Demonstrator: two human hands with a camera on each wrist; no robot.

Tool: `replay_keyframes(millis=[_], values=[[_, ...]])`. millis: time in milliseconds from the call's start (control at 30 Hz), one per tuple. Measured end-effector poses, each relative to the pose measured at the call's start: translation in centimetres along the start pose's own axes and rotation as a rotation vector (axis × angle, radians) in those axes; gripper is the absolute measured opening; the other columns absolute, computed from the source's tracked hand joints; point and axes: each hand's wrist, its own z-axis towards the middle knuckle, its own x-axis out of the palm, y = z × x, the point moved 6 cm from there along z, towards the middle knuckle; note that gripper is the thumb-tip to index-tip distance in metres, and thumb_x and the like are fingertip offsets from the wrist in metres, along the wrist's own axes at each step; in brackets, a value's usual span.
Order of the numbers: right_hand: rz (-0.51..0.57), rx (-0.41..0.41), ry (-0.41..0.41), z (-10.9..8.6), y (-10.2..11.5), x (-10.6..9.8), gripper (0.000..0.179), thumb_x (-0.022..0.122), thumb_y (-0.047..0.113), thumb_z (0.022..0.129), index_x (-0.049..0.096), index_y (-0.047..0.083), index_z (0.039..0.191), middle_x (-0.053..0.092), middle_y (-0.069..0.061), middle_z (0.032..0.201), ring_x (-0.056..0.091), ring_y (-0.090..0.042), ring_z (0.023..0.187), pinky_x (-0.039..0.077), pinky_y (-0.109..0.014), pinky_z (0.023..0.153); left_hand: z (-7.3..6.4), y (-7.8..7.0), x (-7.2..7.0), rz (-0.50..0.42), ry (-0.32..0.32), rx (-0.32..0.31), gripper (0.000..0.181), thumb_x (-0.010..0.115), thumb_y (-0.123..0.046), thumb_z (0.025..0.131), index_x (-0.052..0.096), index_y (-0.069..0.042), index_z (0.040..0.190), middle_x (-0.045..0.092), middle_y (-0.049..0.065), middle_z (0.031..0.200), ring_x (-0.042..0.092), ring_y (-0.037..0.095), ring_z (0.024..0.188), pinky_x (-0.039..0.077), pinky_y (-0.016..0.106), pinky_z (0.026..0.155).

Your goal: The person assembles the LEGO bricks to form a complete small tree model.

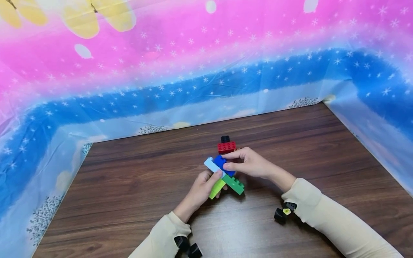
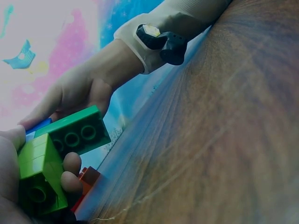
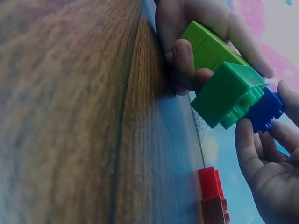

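Observation:
My left hand point(image 1: 204, 187) grips a joined group of building bricks above the table, its thumb on top and fingers curled beneath. In that group are a lime green brick point(image 1: 217, 188), a green brick point(image 1: 234, 184) with its studs turned outward, and a light blue brick point(image 1: 213, 166). My right hand point(image 1: 253, 164) pinches a blue brick point(image 1: 220, 162) between thumb and fingers, right against the light blue and green ones. In the right wrist view, the blue brick point(image 3: 265, 110) meets the green brick point(image 3: 229, 93), its studs between the fingertips.
Beyond my hands, a red brick point(image 1: 227, 147) lies on the wooden table point(image 1: 135, 186), with a small black brick point(image 1: 225, 138) behind it. An orange-brown brick point(image 3: 213, 211) sits beside the red one. A patterned pink and blue cloth point(image 1: 206, 71) stands around the table's far and side edges.

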Motion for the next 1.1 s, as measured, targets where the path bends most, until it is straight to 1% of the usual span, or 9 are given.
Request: replay_keyframes(millis=[133, 333, 500, 600, 700, 833, 967, 1100], values=[[-0.027, -0.011, -0.004, 0.10, 0.06, 0.13, 0.052, 0.069, 0.026, 0.105, 0.059, -0.010, 0.142, 0.067, -0.024, 0.135, 0.071, -0.018, 0.111, 0.057, -0.028, 0.095, -0.01, 0.01, -0.07, 0.005, 0.000, -0.005, 0.045, 0.043, -0.027, 0.115, 0.059, 0.012, 0.131, 0.070, 0.015, 0.087, 0.060, 0.014, 0.062, 0.052, 0.025, 0.055], [-0.046, -0.013, -0.002, 0.06, 0.25, 0.16, 0.049, 0.067, 0.022, 0.106, 0.058, -0.010, 0.143, 0.069, -0.023, 0.131, 0.072, -0.016, 0.103, 0.058, -0.028, 0.091, 0.05, 0.04, -0.12, 0.012, -0.002, -0.015, 0.045, 0.044, -0.028, 0.115, 0.060, 0.011, 0.131, 0.070, 0.015, 0.087, 0.059, 0.015, 0.062, 0.052, 0.025, 0.056], [-0.032, -0.001, 0.020, -0.11, 0.25, 0.18, 0.051, 0.065, 0.023, 0.107, 0.056, -0.011, 0.144, 0.067, -0.025, 0.135, 0.071, -0.020, 0.109, 0.057, -0.029, 0.095, 0.08, 0.17, 0.00, 0.019, 0.004, -0.017, 0.046, 0.044, -0.028, 0.115, 0.058, 0.012, 0.132, 0.070, 0.017, 0.088, 0.060, 0.016, 0.064, 0.053, 0.025, 0.056], [0.005, 0.014, 0.011, -0.09, 0.12, 0.21, 0.050, 0.065, 0.021, 0.107, 0.056, -0.012, 0.144, 0.066, -0.026, 0.136, 0.070, -0.022, 0.111, 0.058, -0.030, 0.095, 0.10, 0.14, 0.00, 0.022, 0.000, -0.006, 0.046, 0.044, -0.028, 0.115, 0.056, 0.012, 0.133, 0.070, 0.016, 0.088, 0.061, 0.016, 0.065, 0.053, 0.025, 0.056], [0.027, 0.028, -0.010, -0.11, -0.08, 0.33, 0.048, 0.066, 0.018, 0.107, 0.056, -0.013, 0.143, 0.068, -0.024, 0.129, 0.069, -0.023, 0.108, 0.059, -0.029, 0.091, 0.02, 0.14, 0.06, 0.021, -0.001, -0.006, 0.046, 0.042, -0.028, 0.116, 0.055, 0.012, 0.134, 0.069, 0.015, 0.088, 0.061, 0.016, 0.065, 0.053, 0.025, 0.056], [0.008, 0.023, -0.031, -0.17, -0.15, 0.41, 0.048, 0.067, 0.017, 0.106, 0.057, -0.013, 0.141, 0.070, -0.019, 0.120, 0.067, -0.022, 0.103, 0.059, -0.028, 0.085, -0.06, 0.18, 0.16, 0.018, 0.001, -0.016, 0.046, 0.041, -0.028, 0.116, 0.055, 0.012, 0.133, 0.068, 0.016, 0.088, 0.060, 0.016, 0.064, 0.052, 0.025, 0.056], [0.002, 0.016, -0.030, -0.25, 0.13, 0.34, 0.049, 0.068, 0.019, 0.105, 0.058, -0.013, 0.141, 0.071, -0.019, 0.120, 0.067, -0.022, 0.097, 0.060, -0.030, 0.081, -0.02, 0.07, 0.12, 0.017, -0.002, -0.017, 0.046, 0.042, -0.029, 0.116, 0.056, 0.012, 0.131, 0.068, 0.015, 0.087, 0.059, 0.016, 0.063, 0.051, 0.024, 0.056], [0.018, 0.023, 0.001, -0.19, 0.11, 0.30, 0.051, 0.067, 0.022, 0.106, 0.057, -0.013, 0.142, 0.070, -0.021, 0.121, 0.065, -0.020, 0.086, 0.058, -0.031, 0.075, -0.02, 0.11, 0.08, 0.006, 0.009, -0.016, 0.046, 0.043, -0.029, 0.115, 0.057, 0.011, 0.132, 0.067, 0.014, 0.087, 0.058, 0.015, 0.064, 0.050, 0.023, 0.056]])
